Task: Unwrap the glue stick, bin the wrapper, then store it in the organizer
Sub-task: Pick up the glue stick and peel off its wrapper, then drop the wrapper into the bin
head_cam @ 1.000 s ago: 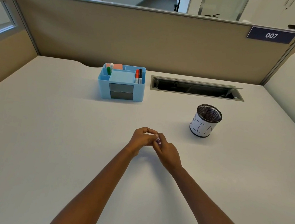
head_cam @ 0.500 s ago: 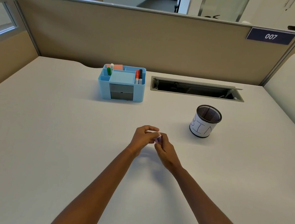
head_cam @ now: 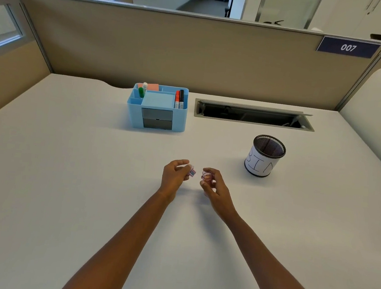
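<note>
Fingers [head_cam: 183,167] of the left hand [head_cam: 175,176] are pinched shut around a small white-and-pink glue stick [head_cam: 191,172], one end poking out toward the other hand. The right hand [head_cam: 213,187] has its fingers [head_cam: 205,184] curled closed on a crumpled scrap of clear, pink-tinted plastic wrapper [head_cam: 206,176]. Both hover just above the pale grey worktop [head_cam: 62,177], near its middle.

Half a second ago the two hands were pressed together over the stick; now they have drawn apart with a clear gap between them, stick in one and film in the other. That looks to me like the wrapper coming free, so the unwrapping step seems done or all but done, though whether any film still clings to the stick is too small to tell. Binning should come next.

Off to the right and a little farther back stands a black mesh cup with a white paper sleeve hand-lettered "BIN" [head_cam: 265,156]; I can see no contents through its mouth. Farther back, left of centre, sits the light blue plastic desk organizer [head_cam: 157,107] with two grey drawers in front. Its left rear compartment holds a green-capped marker [head_cam: 141,92] and a white tube [head_cam: 145,87] with a pink notepad [head_cam: 153,86] behind; its right compartment holds a red marker [head_cam: 177,99] and a black marker [head_cam: 181,98].
</note>
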### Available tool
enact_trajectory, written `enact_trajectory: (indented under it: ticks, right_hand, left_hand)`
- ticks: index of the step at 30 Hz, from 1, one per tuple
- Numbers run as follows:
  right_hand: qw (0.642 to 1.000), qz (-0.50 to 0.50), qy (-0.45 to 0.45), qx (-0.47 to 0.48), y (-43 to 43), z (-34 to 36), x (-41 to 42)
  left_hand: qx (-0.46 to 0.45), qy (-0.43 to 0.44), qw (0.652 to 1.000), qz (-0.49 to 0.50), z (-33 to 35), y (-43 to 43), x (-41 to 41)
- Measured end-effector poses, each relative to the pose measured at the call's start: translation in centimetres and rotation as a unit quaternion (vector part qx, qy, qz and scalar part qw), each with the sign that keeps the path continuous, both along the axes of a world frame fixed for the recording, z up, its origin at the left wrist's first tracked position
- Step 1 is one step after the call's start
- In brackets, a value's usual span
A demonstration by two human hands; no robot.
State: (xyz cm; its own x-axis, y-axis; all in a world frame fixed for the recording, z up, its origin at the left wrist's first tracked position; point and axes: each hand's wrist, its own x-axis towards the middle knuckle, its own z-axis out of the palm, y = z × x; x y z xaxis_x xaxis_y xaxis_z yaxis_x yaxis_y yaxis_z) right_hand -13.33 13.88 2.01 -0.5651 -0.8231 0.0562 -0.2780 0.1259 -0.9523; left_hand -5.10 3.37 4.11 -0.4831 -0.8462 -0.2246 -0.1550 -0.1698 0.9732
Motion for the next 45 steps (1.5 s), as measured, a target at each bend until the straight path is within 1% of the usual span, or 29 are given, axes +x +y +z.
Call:
enact_trajectory:
  ticks: [3,6,11,16,20,24,26,28,34,36,39,45]
  right_hand:
    - [1.000,-0.024,-0.009,-0.008,0.3,-0.1,-0.2]
    - [0.999,-0.043,-0.013,-0.009,0.6,-0.1,-0.5]
    - [0.998,-0.063,-0.019,-0.005,1.0,-0.3,-1.2]
    - [0.996,-0.080,-0.026,0.001,1.4,-0.3,-2.1]
    - [0.995,-0.102,-0.023,0.008,1.9,-0.4,-3.0]
    - [0.992,-0.125,-0.010,0.002,2.2,0.3,-4.1]
    - [0.991,-0.136,0.004,-0.005,2.4,0.9,-5.0]
    - [0.988,-0.151,0.027,-0.011,2.5,1.5,-6.2]
    - [0.972,-0.206,0.113,-0.022,3.6,3.9,-10.6]
    - [0.967,-0.216,0.137,-0.023,4.0,4.6,-11.7]
    - [0.961,-0.233,0.150,-0.016,4.6,5.5,-13.1]
    - [0.954,-0.243,0.175,0.009,5.3,6.3,-15.4]
  left_hand:
    - [-0.068,-0.058,0.996,-0.005,-1.0,0.0,0.2]
    - [-0.092,-0.087,0.992,-0.001,-1.6,0.0,0.5]
    - [-0.106,-0.128,0.986,-0.022,-2.5,-0.1,0.3]
    - [-0.104,-0.129,0.986,-0.027,-3.4,-0.4,0.3]
    - [-0.122,-0.145,0.982,-0.020,-3.5,-0.4,-0.1]
    - [-0.143,-0.196,0.970,-0.009,-3.4,-0.2,-0.5]
    - [-0.166,-0.243,0.956,-0.006,-2.5,0.2,-1.0]
    - [-0.205,-0.271,0.940,-0.012,-1.9,0.4,-1.6]
    - [-0.311,-0.230,0.921,-0.042,-0.6,1.4,-5.3]
    - [-0.333,-0.229,0.913,-0.048,-0.4,1.7,-6.3]
    - [-0.323,-0.230,0.915,-0.074,-0.5,2.0,-7.9]
    - [-0.292,-0.183,0.929,-0.133,0.0,3.3,-11.0]
